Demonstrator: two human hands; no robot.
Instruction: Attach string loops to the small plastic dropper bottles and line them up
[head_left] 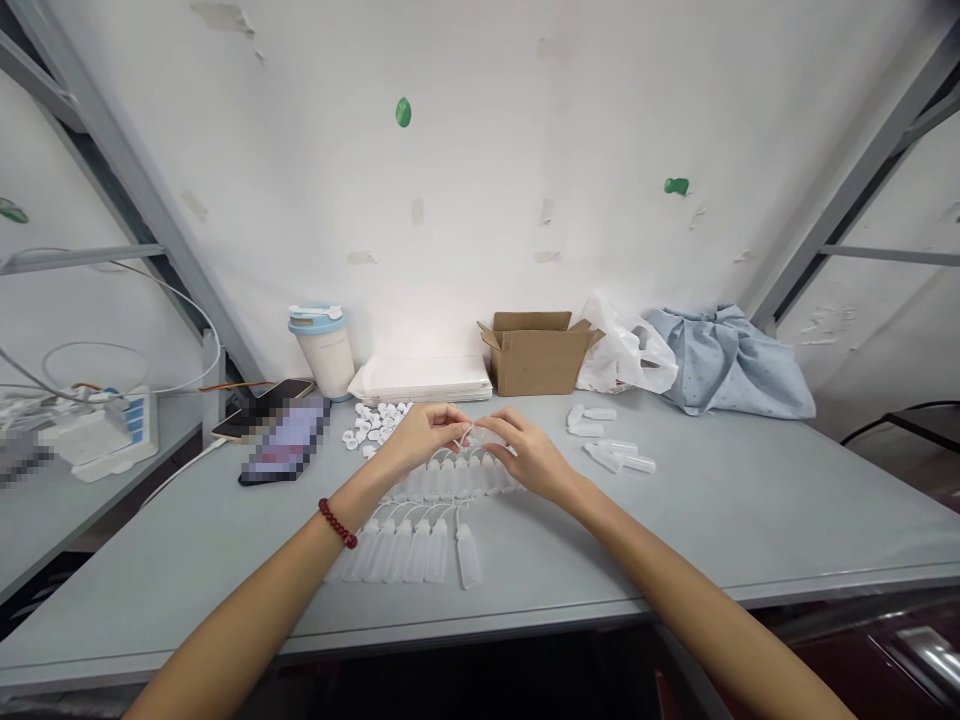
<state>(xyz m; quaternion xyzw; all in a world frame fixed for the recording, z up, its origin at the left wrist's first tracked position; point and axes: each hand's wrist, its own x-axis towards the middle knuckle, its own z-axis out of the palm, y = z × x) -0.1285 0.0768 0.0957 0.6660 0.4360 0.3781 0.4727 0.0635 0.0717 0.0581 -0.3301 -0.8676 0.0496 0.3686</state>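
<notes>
My left hand has its fingertips pinched on a thin white cord above the middle of the table. Facing it, my right hand is closed around what looks like a small translucent bottle, mostly hidden by the fingers. Under both hands lies a row of translucent bottles with thin white loops at their necks. Nearer the front edge is a second row of the same bottles, with one bottle set slightly apart on its right. A pile of small white caps lies just behind my left hand.
Loose bottles lie to the right on the grey table. Along the wall stand a blue-lidded cup, a white stack, an open cardboard box, a plastic bag and blue cloth. Phones lie left.
</notes>
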